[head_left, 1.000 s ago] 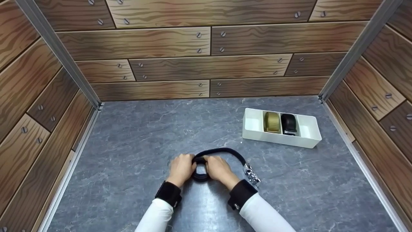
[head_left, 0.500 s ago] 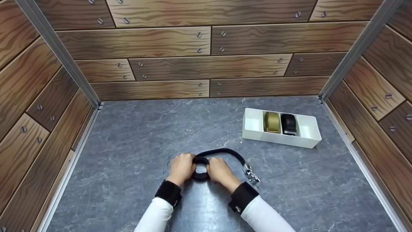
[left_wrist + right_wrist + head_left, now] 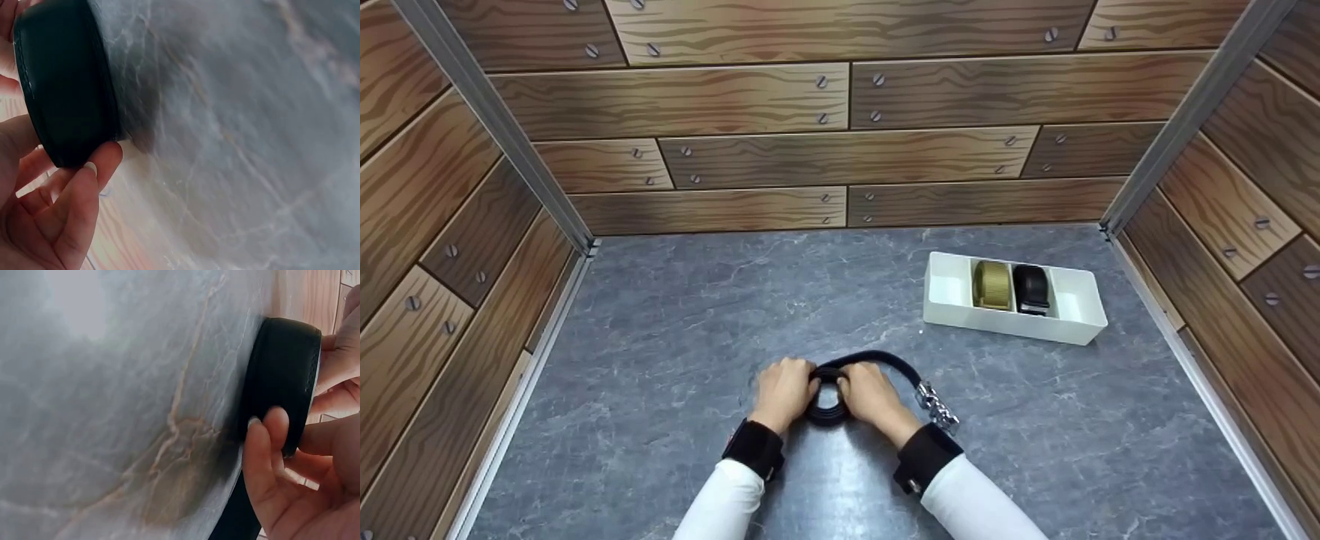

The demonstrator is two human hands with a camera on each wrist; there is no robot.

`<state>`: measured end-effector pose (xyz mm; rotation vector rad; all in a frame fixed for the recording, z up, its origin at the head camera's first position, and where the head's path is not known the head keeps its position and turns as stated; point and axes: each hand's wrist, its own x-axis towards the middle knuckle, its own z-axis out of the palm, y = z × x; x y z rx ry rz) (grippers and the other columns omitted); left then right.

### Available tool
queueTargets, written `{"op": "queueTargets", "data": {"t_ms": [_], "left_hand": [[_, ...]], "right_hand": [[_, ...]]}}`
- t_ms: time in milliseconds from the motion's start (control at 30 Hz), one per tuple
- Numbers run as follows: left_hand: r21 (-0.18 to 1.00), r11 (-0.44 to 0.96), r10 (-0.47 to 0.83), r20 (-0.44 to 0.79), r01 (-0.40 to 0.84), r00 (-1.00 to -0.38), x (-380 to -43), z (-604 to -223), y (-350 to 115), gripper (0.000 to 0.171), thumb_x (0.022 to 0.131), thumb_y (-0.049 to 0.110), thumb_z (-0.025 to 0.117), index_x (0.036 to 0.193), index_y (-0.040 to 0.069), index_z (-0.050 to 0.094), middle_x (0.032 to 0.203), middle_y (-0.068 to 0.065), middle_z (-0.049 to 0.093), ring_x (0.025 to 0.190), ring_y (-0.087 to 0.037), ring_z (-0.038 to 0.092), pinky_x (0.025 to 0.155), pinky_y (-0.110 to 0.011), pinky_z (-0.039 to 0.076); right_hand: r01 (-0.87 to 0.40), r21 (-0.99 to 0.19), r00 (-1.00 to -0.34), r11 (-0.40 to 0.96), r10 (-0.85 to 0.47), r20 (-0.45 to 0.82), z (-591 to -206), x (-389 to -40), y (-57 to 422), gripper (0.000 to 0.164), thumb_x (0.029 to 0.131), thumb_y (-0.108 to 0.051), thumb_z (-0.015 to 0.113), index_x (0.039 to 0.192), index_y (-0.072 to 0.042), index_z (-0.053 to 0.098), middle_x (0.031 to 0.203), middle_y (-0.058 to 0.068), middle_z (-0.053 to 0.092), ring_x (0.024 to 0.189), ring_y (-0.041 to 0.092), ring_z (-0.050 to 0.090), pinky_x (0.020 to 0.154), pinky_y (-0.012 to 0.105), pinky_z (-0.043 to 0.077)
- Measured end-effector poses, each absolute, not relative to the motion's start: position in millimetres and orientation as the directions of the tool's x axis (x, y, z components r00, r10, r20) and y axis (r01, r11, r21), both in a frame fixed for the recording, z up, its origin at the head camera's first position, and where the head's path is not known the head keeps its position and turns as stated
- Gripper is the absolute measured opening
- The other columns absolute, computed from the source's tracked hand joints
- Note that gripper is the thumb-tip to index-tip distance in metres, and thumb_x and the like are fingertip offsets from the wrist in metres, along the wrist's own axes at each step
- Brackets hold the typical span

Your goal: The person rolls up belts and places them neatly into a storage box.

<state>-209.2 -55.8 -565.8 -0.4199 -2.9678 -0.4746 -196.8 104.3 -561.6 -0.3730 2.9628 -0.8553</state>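
A black belt (image 3: 826, 415) stands on edge on the table, its strap wound into a round coil. From the coil a loose length curves away behind the right hand and ends in a shiny silver buckle (image 3: 937, 407). My left hand (image 3: 784, 390) grips the coil's left side, thumb inside the ring. On the opposite side my right hand (image 3: 871, 394) holds it between thumb and fingers. Close up in the left wrist view, the stitched strap (image 3: 67, 84) lies between thumb and fingertips. The right wrist view likewise shows fingertips against the outer strap (image 3: 281, 377).
A white divided box (image 3: 997, 322) stands at the right rear of the grey marbled table (image 3: 697, 300). Its middle compartments hold a rolled olive belt (image 3: 992, 285) and a rolled black belt (image 3: 1031, 287). Wood-patterned walls (image 3: 840, 157) enclose the back and sides.
The buckle end has drawn slightly left and the loose strap has shortened a little. The right hand slid down the coil's side, then back up. The left hand stays nearly in place.
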Motion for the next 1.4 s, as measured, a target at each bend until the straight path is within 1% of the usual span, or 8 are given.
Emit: {"op": "queueTargets", "data": {"t_ms": [200,333,467,700,767,933,1167,1400], "left_hand": [[0.320,0.911,0.208,0.192,0.262,-0.959,-207.1,-567.5,-51.7,0.020,0.083,0.021,0.075,0.070,0.011,0.064,0.078,-0.012,0.069,0.069,-0.036,0.067,0.056,-0.048,0.050],[0.337,0.909,0.194,0.181,0.246,-0.964,-205.9,-564.3,-50.8,0.019,0.083,0.021,0.075,0.071,0.010,0.067,0.078,-0.013,0.069,0.070,-0.036,0.067,0.058,-0.048,0.050],[0.350,0.906,0.196,0.151,0.238,-0.969,-206.8,-560.6,-51.2,0.025,0.086,0.024,0.074,0.069,0.008,0.065,0.075,-0.012,0.067,0.069,-0.035,0.066,0.059,-0.047,0.051],[0.368,0.898,0.197,0.152,0.240,-0.969,-209.1,-561.3,-51.6,0.026,0.086,0.023,0.074,0.068,0.008,0.064,0.075,-0.012,0.066,0.069,-0.035,0.067,0.059,-0.045,0.051],[0.367,0.897,0.200,0.158,0.245,-0.967,-209.1,-561.9,-51.2,0.022,0.086,0.021,0.074,0.070,0.007,0.066,0.076,-0.013,0.067,0.070,-0.035,0.067,0.060,-0.045,0.052],[0.389,0.879,0.210,0.202,0.275,-0.957,-208.2,-564.7,-50.5,0.019,0.083,0.015,0.074,0.069,0.006,0.065,0.074,-0.014,0.067,0.069,-0.036,0.067,0.059,-0.045,0.052],[0.400,0.874,0.212,0.196,0.275,-0.957,-209.3,-565.3,-50.0,0.022,0.082,0.016,0.074,0.067,0.006,0.062,0.072,-0.014,0.067,0.067,-0.036,0.067,0.058,-0.045,0.051],[0.347,0.898,0.226,0.161,0.269,-0.961,-208.1,-566.6,-49.4,0.020,0.086,0.020,0.074,0.075,0.004,0.066,0.077,-0.014,0.067,0.070,-0.037,0.066,0.060,-0.047,0.052]], "right_hand": [[-0.167,-0.574,-0.979,0.802,-0.202,0.004,-563.1,-192.8,107.5,0.013,0.090,-0.014,0.067,0.083,-0.003,0.068,0.077,0.015,0.068,0.070,0.028,0.067,0.066,0.040,0.054],[-0.194,-0.555,-0.977,0.809,-0.213,0.031,-564.1,-193.5,107.2,0.009,0.088,-0.008,0.065,0.081,-0.003,0.068,0.081,0.016,0.069,0.080,0.032,0.068,0.071,0.043,0.054],[-0.210,-0.514,-0.974,0.832,-0.225,0.033,-563.4,-194.3,105.3,0.007,0.087,-0.006,0.064,0.089,-0.001,0.068,0.092,0.018,0.067,0.093,0.036,0.065,0.081,0.047,0.052],[-0.171,-0.496,-0.974,0.851,-0.223,-0.046,-559.2,-197.0,103.1,0.029,0.091,-0.009,0.061,0.118,0.003,0.066,0.113,0.021,0.062,0.110,0.037,0.059,0.092,0.047,0.049],[-0.152,-0.510,-0.977,0.846,-0.207,-0.052,-559.3,-196.6,104.1,0.028,0.093,-0.012,0.062,0.116,0.002,0.067,0.111,0.020,0.062,0.108,0.036,0.060,0.092,0.047,0.049],[-0.136,-0.533,-0.984,0.835,-0.178,-0.027,-563.2,-190.9,106.4,0.021,0.094,-0.023,0.065,0.093,-0.003,0.069,0.090,0.014,0.065,0.089,0.031,0.064,0.079,0.045,0.053],[-0.151,-0.517,-0.983,0.842,-0.185,-0.015,-563.7,-187.3,103.7,0.018,0.093,-0.012,0.061,0.100,0.004,0.066,0.097,0.017,0.062,0.093,0.035,0.062,0.083,0.046,0.052],[-0.237,-0.468,-0.967,0.852,-0.255,0.025,-563.1,-190.5,103.6,0.018,0.091,-0.009,0.060,0.100,0.005,0.067,0.099,0.018,0.060,0.097,0.037,0.061,0.088,0.047,0.049]]}}
